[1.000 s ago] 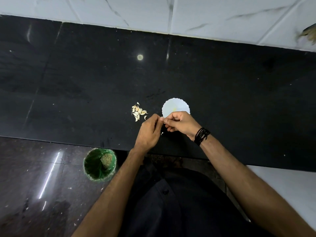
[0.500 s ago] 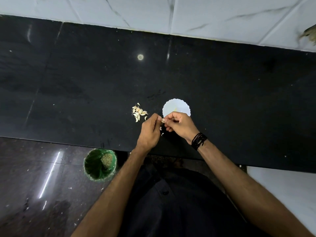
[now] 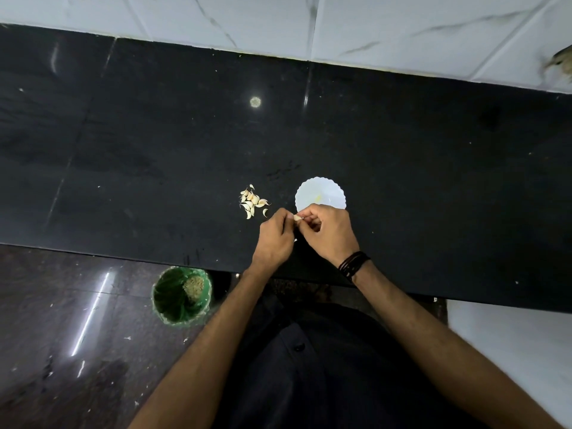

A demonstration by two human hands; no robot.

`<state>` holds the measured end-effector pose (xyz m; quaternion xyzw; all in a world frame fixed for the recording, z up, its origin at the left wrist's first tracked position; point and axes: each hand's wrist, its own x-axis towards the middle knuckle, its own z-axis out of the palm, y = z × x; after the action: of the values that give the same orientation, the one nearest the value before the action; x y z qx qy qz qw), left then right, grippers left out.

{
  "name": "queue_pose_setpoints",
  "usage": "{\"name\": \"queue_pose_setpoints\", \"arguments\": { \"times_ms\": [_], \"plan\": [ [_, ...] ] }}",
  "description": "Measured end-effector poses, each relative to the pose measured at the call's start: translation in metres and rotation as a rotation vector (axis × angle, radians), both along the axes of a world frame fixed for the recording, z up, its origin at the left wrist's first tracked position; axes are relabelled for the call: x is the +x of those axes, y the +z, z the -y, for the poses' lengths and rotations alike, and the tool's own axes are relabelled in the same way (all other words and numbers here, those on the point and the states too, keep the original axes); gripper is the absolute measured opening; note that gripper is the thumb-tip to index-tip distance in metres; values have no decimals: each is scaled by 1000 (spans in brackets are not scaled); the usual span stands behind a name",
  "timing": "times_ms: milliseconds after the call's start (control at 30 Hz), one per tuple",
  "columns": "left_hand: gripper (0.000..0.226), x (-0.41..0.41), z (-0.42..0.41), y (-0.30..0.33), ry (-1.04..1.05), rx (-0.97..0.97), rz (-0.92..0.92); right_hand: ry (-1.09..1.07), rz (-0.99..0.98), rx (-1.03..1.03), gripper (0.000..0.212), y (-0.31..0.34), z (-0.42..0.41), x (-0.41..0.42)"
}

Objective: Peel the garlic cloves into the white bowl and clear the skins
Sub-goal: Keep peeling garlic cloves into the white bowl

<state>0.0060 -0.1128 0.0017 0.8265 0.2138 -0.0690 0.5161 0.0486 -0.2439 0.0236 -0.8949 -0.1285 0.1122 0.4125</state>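
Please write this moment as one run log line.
left hand + right hand: pinch one garlic clove | unpeeled pile: left of white bowl

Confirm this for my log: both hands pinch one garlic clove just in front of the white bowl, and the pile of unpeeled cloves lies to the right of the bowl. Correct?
Not quite. In the head view the pile of unpeeled cloves lies to the left of the white bowl, not the right. The rest holds: the left hand and right hand pinch one garlic clove just in front of the bowl.
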Motion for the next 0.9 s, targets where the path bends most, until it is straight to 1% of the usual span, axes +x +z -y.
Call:
{"name": "queue_pose_setpoints", "arguments": {
  "times_ms": [133,233,367,467,567,667,733,833,900],
  "plan": [
    [17,-4,-2,-3,-79,101,42,-43,-47,61,6,1,0,-1],
    [13,-6,-2,-1,-155,195,56,-76,-64,65,7,0,1,-2],
    [12,-7,-3,4,-256,273,71,-115,-57,68,7,-2,2,-3],
    [8,-7,-5,2,-309,336,84,-123,-111,81,8,-5,2,-3],
    [13,-6,-5,-1,-347,429,99,-120,-143,91,10,-7,0,-4],
    [17,-6,-5,-1,-357,421,137,-136,-165,102,11,-9,0,-4],
    [17,-8,-5,0,-351,394,164,-173,-256,154,13,-11,1,-4],
    [18,-10,-7,-2,-261,347,172,-276,-476,341,16,-8,3,-6],
    [17,-12,-13,-6,-219,321,142,-306,-554,445,17,-3,6,-6]
  ]
}}
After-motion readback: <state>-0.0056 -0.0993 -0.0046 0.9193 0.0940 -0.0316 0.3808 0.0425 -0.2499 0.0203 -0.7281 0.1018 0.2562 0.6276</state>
